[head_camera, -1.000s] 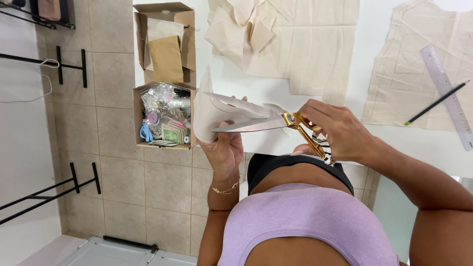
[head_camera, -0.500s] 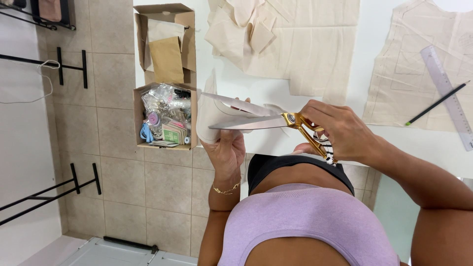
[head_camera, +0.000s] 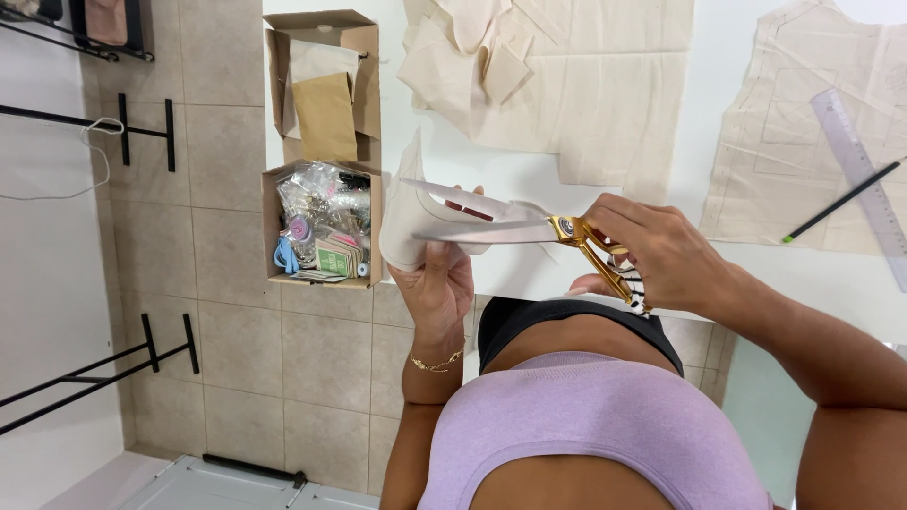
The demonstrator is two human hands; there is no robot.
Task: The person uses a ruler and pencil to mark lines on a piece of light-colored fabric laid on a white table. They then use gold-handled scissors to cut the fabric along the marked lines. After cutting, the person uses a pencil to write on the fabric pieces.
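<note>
- Head view, rotated sideways; I take the white table (head_camera: 529, 175) as my landmark for everything.
- Left hand (head_camera: 439, 283) sits at the table's near edge, fingers curled shut around a cream fabric piece (head_camera: 408, 212); thumb side pinches its lower part, gold bracelet at the wrist.
- Fabric piece stands off the table edge, curved, its pointed tip toward the boxes.
- Right hand (head_camera: 661, 250) also at the near edge, closed through the handles of the scissors (head_camera: 515, 219), fingers wrapped tight.
- Scissors: gold pivot and handles, a striped wrap on the loop; blades parted wide, pointing at the fabric piece, which I see between or just behind them. Can't tell if the metal touches the cloth.
- On the table, beyond the scissors: large cream cloth panel (head_camera: 586, 85) with loose scraps piled on its corner.
- Farther along the table past the right hand: second cream pattern piece (head_camera: 794, 132), a clear ruler (head_camera: 864, 175) lying on it, a black pencil (head_camera: 841, 200) crossing the ruler.
- Off the table's left side, two cardboard boxes: upper box (head_camera: 326, 80) holds folded paper and brown card; lower box (head_camera: 326, 227) is full of small bagged sewing bits.
- Beige tiled floor (head_camera: 217, 283) beside the table, black rack legs (head_camera: 85, 373) on it.
</note>
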